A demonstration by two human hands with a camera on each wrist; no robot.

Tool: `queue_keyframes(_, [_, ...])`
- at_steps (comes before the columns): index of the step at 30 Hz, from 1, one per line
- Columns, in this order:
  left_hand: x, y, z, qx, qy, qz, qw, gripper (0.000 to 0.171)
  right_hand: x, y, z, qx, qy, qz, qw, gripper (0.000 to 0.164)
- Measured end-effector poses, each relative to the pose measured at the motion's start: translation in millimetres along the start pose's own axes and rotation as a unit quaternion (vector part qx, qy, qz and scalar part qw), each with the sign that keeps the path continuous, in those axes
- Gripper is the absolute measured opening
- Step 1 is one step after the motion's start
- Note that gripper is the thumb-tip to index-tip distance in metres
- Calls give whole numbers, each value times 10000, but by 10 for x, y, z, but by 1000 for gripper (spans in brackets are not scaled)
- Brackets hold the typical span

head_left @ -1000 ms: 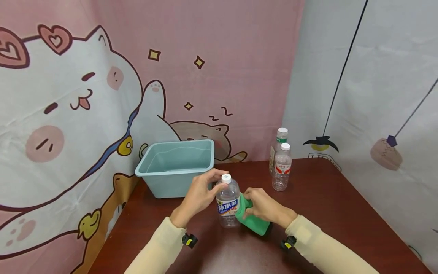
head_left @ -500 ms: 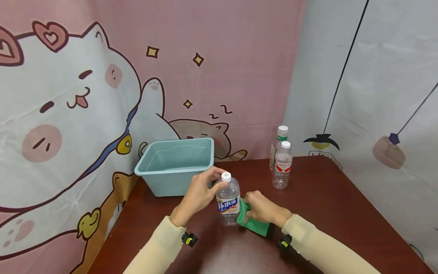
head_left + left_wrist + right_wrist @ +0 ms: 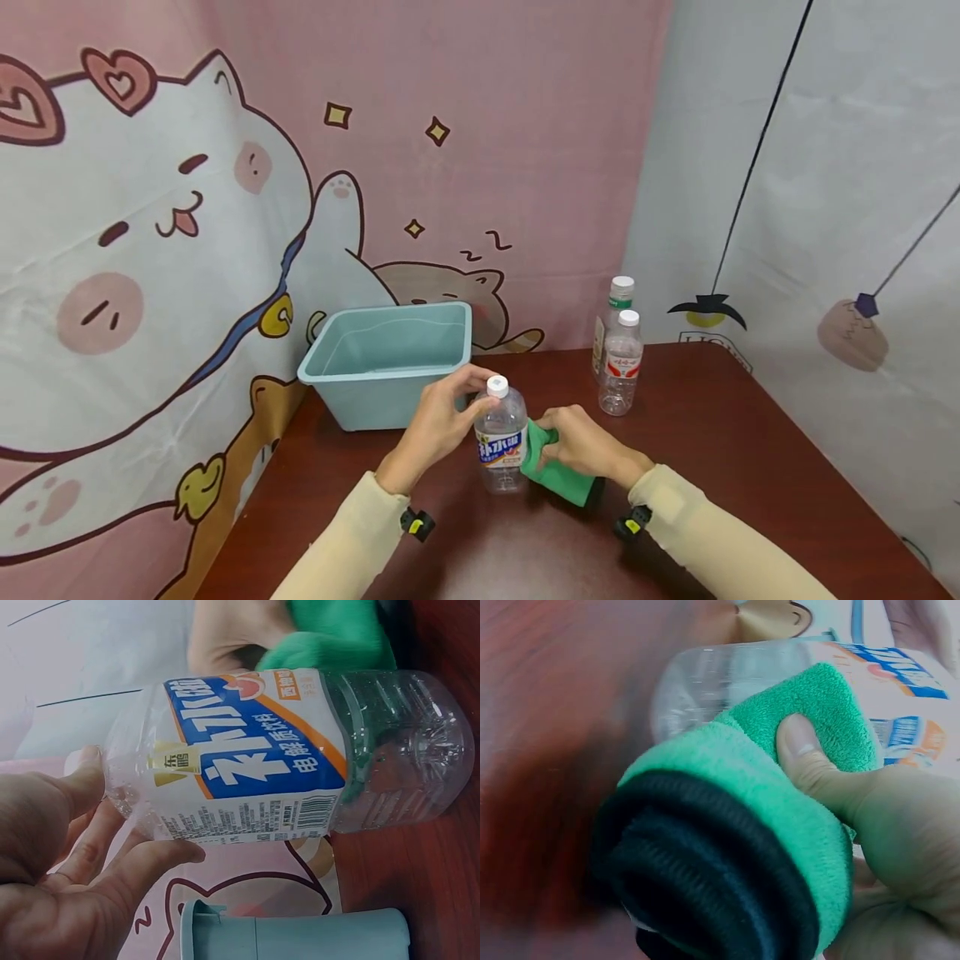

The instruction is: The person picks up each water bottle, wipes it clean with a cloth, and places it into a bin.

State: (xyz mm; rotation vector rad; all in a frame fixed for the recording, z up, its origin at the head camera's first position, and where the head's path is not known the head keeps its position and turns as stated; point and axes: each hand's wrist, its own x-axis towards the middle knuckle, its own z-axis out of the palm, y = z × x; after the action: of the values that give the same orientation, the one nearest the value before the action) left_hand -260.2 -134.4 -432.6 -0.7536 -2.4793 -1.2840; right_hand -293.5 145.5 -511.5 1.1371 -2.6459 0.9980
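Note:
A clear plastic bottle [image 3: 502, 450] with a white cap and a blue, white and orange label stands upright on the dark red table. My left hand [image 3: 441, 421] holds it around the shoulder just below the cap, thumb and fingers on opposite sides, as the left wrist view shows [image 3: 75, 855]. In my right hand [image 3: 585, 443] is a folded green cloth [image 3: 727, 765] with a dark edge, gripped with the thumb on top. The cloth lies against the right side of the bottle, overlapping the label's edge in the head view.
A light blue plastic bin [image 3: 390, 404] stands at the back left, behind my left hand. Toward the back right are two more bottles, a clear one with a red-and-white label [image 3: 621, 375] and a green-collared bottle [image 3: 600, 342] behind it. Printed curtains hang behind the table.
My right hand dips slightly with the cloth beside the bottle, then comes back up. The left hand and the bottle stay nearly where they were.

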Motion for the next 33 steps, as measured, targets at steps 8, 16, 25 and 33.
queue_keyframes(8, [38,10,19,130,83,85,9998,34,86,-167,-319,136,460,144,9987,23])
queue_keyframes(16, [45,22,30,116,114,-18,9999,33,161,-297,-505,183,790,197,9965,34])
queue_keyframes(25, [44,35,12,136,63,28,9999,33,286,-488,-572,340,958,174,9947,50])
queue_keyframes(33, [39,23,13,133,53,66,9999,32,297,-517,-541,170,571,125,9981,58])
